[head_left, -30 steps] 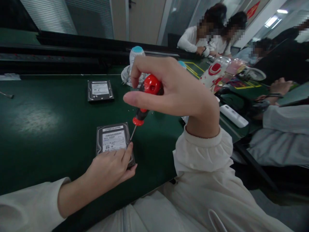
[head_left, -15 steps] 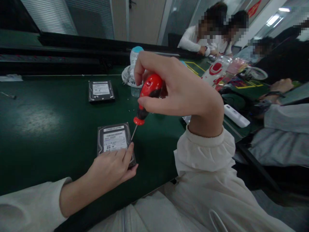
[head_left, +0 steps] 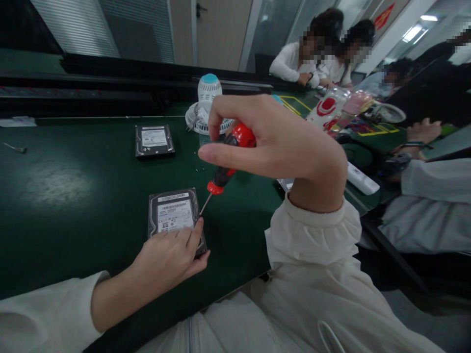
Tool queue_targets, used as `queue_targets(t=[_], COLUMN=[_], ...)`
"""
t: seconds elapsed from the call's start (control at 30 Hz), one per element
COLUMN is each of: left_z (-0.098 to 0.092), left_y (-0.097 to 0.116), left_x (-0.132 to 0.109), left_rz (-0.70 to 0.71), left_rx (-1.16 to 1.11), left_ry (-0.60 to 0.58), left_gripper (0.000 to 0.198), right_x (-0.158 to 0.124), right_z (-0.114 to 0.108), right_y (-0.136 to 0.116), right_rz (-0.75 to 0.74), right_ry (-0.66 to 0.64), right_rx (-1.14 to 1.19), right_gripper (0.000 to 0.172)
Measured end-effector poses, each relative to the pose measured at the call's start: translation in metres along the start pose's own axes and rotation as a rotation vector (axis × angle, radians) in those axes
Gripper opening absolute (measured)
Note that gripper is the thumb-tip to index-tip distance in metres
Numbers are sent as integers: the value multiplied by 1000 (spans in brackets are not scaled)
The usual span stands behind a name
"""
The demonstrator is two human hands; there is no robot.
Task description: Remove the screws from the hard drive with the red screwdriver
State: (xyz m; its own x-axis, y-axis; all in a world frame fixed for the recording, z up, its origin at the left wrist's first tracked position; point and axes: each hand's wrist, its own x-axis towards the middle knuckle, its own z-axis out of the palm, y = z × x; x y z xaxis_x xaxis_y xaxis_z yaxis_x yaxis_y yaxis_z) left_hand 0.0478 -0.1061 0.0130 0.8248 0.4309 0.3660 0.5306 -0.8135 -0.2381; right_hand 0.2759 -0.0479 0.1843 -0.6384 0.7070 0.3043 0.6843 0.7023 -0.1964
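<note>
A hard drive (head_left: pixel 175 210), label side up, lies flat on the green table. My left hand (head_left: pixel 172 252) grips its near end, fingers across the top and thumb at the right side. Above and to the right, my right hand (head_left: pixel 253 137) holds a red and black screwdriver (head_left: pixel 224 172), the handle's end in the palm and the thumb stretched along it. The screwdriver leans right, its tip at the drive's right edge beside my left index fingertip. Whether the tip sits in a screw is too small to tell.
Another hard drive (head_left: pixel 154 140) lies farther back. Behind my right hand stands a white fan-like device with a blue top (head_left: pixel 209 90); tiny bits are scattered near it. A white power strip (head_left: pixel 362 179) lies to the right. A co-worker's hand (head_left: pixel 423 131) and other people are at the right.
My right hand has shifted slightly right and down, and its thumb has straightened. The screwdriver handle leans farther right, while its tip stays at the drive's edge. My left hand has not moved.
</note>
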Motion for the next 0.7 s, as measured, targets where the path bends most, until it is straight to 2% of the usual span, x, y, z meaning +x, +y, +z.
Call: queue_targets(t=[0.03, 0.1, 0.13, 0.27, 0.37, 0.43, 0.53, 0.63, 0.7], left_z=[0, 0, 0, 1, 2, 2, 2, -1, -2], left_y=[0, 0, 0, 0, 0, 0, 0, 0, 0], left_x=[0, -1, -1, -2, -1, -1, -1, 0, 1], left_rz=[-1, -6, -7, -9, -12, -9, -5, -4, -6], left_rx=[6, 12, 10, -10, -19, -19, -10, 6, 12], left_ry=[-4, -3, 0, 3, -2, -9, -19, -14, -16], left_gripper=[51, 51, 51, 49, 49, 49, 51, 51, 50], right_x=[0, -1, -1, -4, -4, -4, -3, -2, -2], right_z=[0, 0, -1, -3, -2, -1, -1, -2, 0], right_y=[0, 0, 1, 0, -2, -3, -6, -11, -15], right_rz=[30, 49, 38, -27, 67, 113, 22, -87, -99], right_ry=[11, 23, 17, -39, -5, 9, 1, -34, -29], right_rx=[-24, -41, -31, 24, -59, -103, -76, 18, 35], right_gripper=[33, 29, 27, 38, 47, 43, 25, 32, 35])
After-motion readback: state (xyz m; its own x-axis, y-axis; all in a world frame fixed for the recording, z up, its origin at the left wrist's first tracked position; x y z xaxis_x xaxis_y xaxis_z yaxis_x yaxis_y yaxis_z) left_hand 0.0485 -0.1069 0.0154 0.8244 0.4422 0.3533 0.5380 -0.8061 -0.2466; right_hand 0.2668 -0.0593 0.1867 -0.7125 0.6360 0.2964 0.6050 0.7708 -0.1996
